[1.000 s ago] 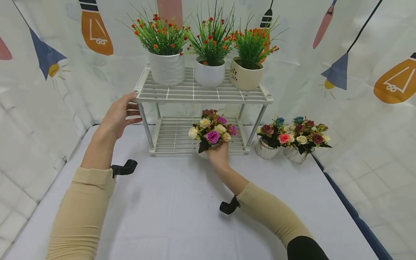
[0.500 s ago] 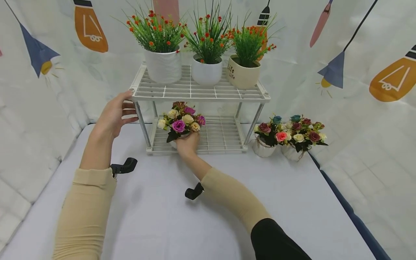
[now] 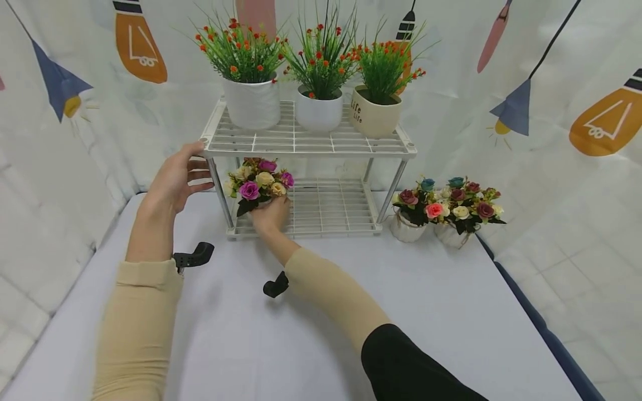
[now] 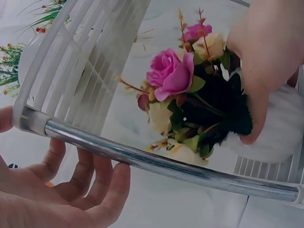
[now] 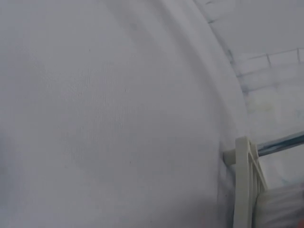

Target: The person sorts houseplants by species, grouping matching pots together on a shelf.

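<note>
My right hand [image 3: 272,214] grips a white flower pot [image 4: 278,135] of artificial roses [image 3: 258,181], purple, cream and dark red. The pot is at the left end of the lower tier of a white wire shelf rack [image 3: 331,209], and fingers mostly cover it in the head view. Whether its base touches the wires cannot be told. At the rack's front left corner, my left hand [image 3: 173,181] holds on, thumb at the top corner and fingers loosely bent by the metal post [image 4: 166,164]. The right wrist view shows mostly white cloth [image 5: 109,114] and a rack corner [image 5: 243,185].
On the upper tier stand a white ribbed pot [image 3: 252,104], a smaller white pot [image 3: 319,111] and a cream pot [image 3: 376,114], all with red-flowered grass. Two rose pots, one left [image 3: 407,227] and one right [image 3: 451,235], stand right of the rack near the table edge.
My right hand has carried the rose pot leftward along the lower tier, from the middle to the left end. The left hand has stayed at the rack's corner.
</note>
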Motion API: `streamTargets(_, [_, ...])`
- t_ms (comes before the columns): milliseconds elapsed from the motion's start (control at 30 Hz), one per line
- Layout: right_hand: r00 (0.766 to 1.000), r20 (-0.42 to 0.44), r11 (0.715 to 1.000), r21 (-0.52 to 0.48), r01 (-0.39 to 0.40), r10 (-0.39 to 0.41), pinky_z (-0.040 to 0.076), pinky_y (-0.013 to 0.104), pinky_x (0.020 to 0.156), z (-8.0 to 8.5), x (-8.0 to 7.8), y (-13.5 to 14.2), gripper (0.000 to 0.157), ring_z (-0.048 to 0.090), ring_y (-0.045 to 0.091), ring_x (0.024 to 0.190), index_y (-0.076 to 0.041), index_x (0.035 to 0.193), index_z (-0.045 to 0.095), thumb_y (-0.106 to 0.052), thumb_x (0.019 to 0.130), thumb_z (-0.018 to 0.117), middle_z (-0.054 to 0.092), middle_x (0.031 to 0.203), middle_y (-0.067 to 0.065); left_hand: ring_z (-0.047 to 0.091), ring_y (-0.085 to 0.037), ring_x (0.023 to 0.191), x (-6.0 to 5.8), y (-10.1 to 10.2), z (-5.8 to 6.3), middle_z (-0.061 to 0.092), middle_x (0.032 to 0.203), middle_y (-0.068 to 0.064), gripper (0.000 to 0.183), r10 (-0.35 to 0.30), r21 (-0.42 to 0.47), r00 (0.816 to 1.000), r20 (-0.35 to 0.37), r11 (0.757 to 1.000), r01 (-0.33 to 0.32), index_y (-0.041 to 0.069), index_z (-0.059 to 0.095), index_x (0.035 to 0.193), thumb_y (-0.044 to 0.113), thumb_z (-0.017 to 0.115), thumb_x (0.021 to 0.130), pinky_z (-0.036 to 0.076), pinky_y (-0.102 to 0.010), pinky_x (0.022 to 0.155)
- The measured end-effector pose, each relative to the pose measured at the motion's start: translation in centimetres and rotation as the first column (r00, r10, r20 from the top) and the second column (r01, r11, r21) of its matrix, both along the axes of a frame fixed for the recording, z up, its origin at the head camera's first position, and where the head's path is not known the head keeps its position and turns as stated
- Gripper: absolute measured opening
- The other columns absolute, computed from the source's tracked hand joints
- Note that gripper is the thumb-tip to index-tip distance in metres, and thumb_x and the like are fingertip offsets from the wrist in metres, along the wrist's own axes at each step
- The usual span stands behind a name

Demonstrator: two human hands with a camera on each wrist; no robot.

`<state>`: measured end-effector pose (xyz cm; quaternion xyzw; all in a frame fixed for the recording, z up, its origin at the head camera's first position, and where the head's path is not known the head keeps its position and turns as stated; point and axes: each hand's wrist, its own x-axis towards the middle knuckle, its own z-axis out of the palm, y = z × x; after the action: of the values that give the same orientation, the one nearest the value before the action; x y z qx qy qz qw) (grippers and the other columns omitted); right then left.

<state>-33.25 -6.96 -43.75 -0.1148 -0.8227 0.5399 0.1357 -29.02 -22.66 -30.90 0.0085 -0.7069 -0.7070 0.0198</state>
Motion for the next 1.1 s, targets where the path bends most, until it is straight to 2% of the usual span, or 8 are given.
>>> streamTargets(167, [0.997, 0.018, 0.998, 0.004, -0.069, 0.069, 0.041, 0.037, 0.112, -0.8, -0.3, 0.7, 0.088, 0.051, 0.034, 0.13, 0.003, 0.149, 0.038, -0.001, 0.074, 0.083, 0.047, 0.143, 0.021, 0.053, -0.024, 0.11, 0.1, -0.3, -0.4, 0.05, 0.124, -0.008, 0.052, -0.016, -0.013, 1.0, 0.009, 1.0, 0.016, 0.019, 0.055, 0.134, 0.06, 0.055, 0.101, 0.053, -0.034, 0.085])
streamTargets(300, [0.984, 0.073, 0.987, 0.016, -0.161, 0.16, 0.041, 0.035, 0.112, -0.9, -0.2, 1.7, 0.097, 0.051, 0.032, 0.131, 0.002, 0.15, 0.033, -0.018, 0.076, 0.093, 0.046, 0.144, 0.019, 0.053, -0.024, 0.11, 0.0, -0.5, -0.3, 0.049, 0.124, -0.008, 0.058, -0.016, -0.032, 1.0, 0.006, 0.999, 0.017, 0.019, 0.052, 0.14, 0.061, 0.054, 0.101, 0.055, -0.029, 0.079])
streamTargets(433, [0.967, 0.087, 0.969, -0.09, -0.232, 0.239, 0.041, 0.035, 0.112, -0.6, 0.0, 3.1, 0.101, 0.049, 0.031, 0.134, 0.0, 0.153, 0.03, -0.019, 0.077, 0.094, 0.046, 0.147, 0.017, 0.053, -0.024, 0.11, -0.1, -0.4, 0.1, 0.049, 0.124, -0.009, 0.059, -0.019, -0.024, 1.0, -0.009, 1.0, 0.019, 0.019, 0.052, 0.141, 0.062, 0.055, 0.1, 0.055, -0.028, 0.079])
streamTargets(600, [0.938, 0.076, 0.919, -0.239, -0.312, 0.339, 0.043, 0.041, 0.11, 0.4, 1.2, 5.9, 0.084, 0.045, 0.034, 0.137, 0.0, 0.151, 0.034, -0.008, 0.085, 0.085, 0.044, 0.149, 0.02, 0.054, -0.024, 0.109, -0.2, -0.3, 0.6, 0.049, 0.123, -0.009, 0.054, -0.016, -0.01, 1.0, -0.016, 1.0, 0.016, 0.019, 0.054, 0.137, 0.06, 0.055, 0.101, 0.055, -0.028, 0.078])
streamTargets(767, [0.888, 0.085, 0.864, -0.29, -0.411, 0.452, 0.042, 0.043, 0.11, 0.8, 3.0, 9.8, 0.07, 0.041, 0.035, 0.137, 0.001, 0.148, 0.039, -0.01, 0.091, 0.078, 0.041, 0.15, 0.022, 0.054, -0.024, 0.107, -0.4, 0.0, 0.6, 0.05, 0.122, -0.009, 0.05, -0.024, 0.009, 1.0, -0.017, 1.0, 0.024, 0.019, 0.056, 0.133, 0.058, 0.056, 0.101, 0.056, -0.028, 0.078])
streamTargets(967, [0.857, 0.115, 0.85, -0.247, -0.465, 0.502, 0.045, 0.042, 0.107, 0.9, 5.4, 14.8, 0.055, 0.047, 0.031, 0.132, 0.0, 0.142, 0.049, -0.014, 0.095, 0.074, 0.047, 0.146, 0.021, 0.054, -0.024, 0.107, -0.2, -0.2, 0.1, 0.049, 0.121, -0.009, 0.049, 0.001, -0.013, 1.0, -0.025, 1.0, -0.001, 0.019, 0.057, 0.13, 0.059, 0.054, 0.101, 0.056, -0.027, 0.076])
streamTargets(1100, [0.857, 0.098, 0.844, -0.262, -0.468, 0.506, 0.046, 0.043, 0.105, 0.8, 6.6, 17.9, 0.05, 0.048, 0.032, 0.131, 0.002, 0.14, 0.049, -0.012, 0.098, 0.07, 0.047, 0.145, 0.023, 0.054, -0.024, 0.108, -0.2, -0.2, -0.1, 0.049, 0.121, -0.009, 0.05, 0.001, -0.008, 1.0, -0.025, 1.0, -0.001, 0.018, 0.057, 0.129, 0.059, 0.055, 0.101, 0.056, -0.027, 0.077])
